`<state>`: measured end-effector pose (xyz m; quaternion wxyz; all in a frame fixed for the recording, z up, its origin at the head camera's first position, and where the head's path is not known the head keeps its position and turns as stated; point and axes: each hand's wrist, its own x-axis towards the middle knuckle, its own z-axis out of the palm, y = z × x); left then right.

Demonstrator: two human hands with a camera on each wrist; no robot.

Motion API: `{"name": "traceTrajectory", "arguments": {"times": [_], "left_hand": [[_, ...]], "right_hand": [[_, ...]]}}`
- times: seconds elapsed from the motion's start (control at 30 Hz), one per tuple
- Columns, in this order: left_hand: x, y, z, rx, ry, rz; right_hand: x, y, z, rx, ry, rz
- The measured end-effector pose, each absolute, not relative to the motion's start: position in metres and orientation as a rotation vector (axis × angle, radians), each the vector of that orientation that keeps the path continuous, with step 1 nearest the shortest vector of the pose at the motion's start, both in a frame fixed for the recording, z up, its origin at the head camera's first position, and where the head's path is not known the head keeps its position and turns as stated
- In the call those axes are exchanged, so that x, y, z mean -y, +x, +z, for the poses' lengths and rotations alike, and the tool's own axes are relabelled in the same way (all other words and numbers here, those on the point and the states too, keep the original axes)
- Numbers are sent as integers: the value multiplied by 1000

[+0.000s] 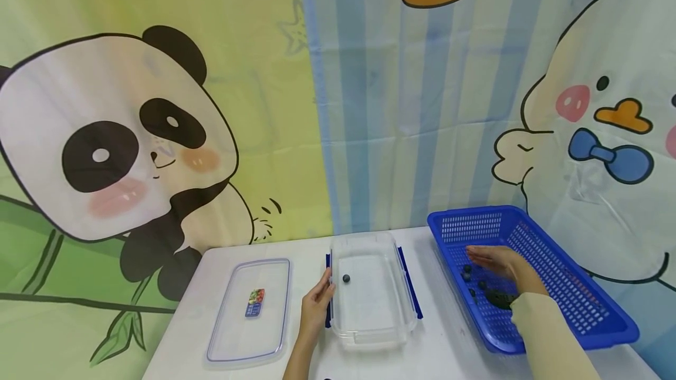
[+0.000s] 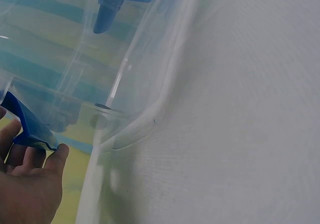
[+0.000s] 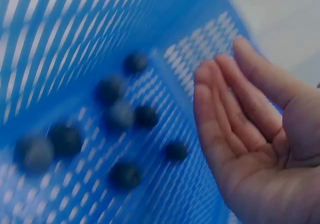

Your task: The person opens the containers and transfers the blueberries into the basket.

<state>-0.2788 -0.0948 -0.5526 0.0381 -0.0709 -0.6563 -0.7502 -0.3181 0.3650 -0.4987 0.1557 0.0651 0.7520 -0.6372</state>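
A clear plastic container (image 1: 375, 309) with blue side latches stands on the table, a single blueberry (image 1: 346, 278) inside it. My left hand (image 1: 315, 304) holds its left side; in the left wrist view the fingers curl at a blue latch (image 2: 27, 124). To the right, my right hand (image 1: 496, 263) hovers inside a blue plastic basket (image 1: 554, 268), fingers extended and slightly cupped, palm bare. Several loose blueberries (image 3: 120, 116) lie on the basket floor beside the fingers, blurred in the right wrist view.
A clear lid (image 1: 227, 333) with a bluish rim and a fruit label lies flat on the white table (image 1: 179, 321), left of the container. Behind the table hangs a printed curtain (image 1: 369, 104). A dark object (image 1: 499, 299) shows by my right wrist.
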Motion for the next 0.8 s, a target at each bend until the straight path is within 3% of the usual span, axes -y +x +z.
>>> {"name": "traceTrajectory", "arguments": {"times": [0.2, 0.4, 0.57, 0.8], "left_hand": [[96, -287, -569, 2015, -189, -2301], [95, -289, -572, 2022, -212, -2268], [95, -289, -571, 2030, -230, -2258], [95, -288, -571, 2042, -219, -2267]], "right_hand": [[-315, -342, -456, -2101, -89, -1862], [-234, -363, -432, -2001, -286, -1817], [-164, -370, -439, -1966, -314, -1746], [-98, -375, -471, -2080, -117, -1617]]}}
